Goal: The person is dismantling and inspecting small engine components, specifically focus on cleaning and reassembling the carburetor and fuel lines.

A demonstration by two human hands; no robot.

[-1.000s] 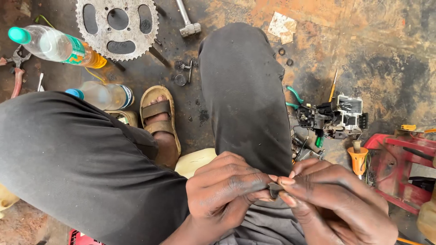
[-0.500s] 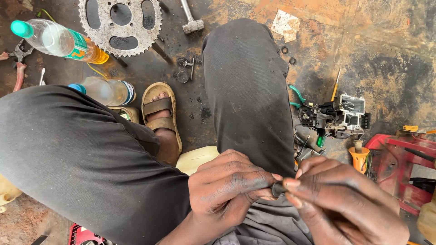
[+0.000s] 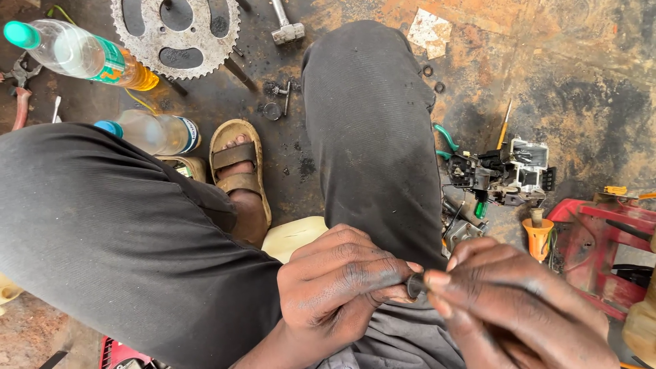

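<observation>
Here, seen from the head camera, the left hand (image 3: 342, 287) and right hand (image 3: 506, 314) pinch a small dark part (image 3: 414, 285) above the lap; greasy fingertips could let it drop among clutter on the floor (image 3: 581, 82).

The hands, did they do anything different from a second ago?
Hardly. The left hand and right hand still pinch the same small dark part between their fingertips over the lap; the right fingers shifted a little around it. The view tipped slightly. The sprocket, bottles and sandal stayed put on the floor.
</observation>
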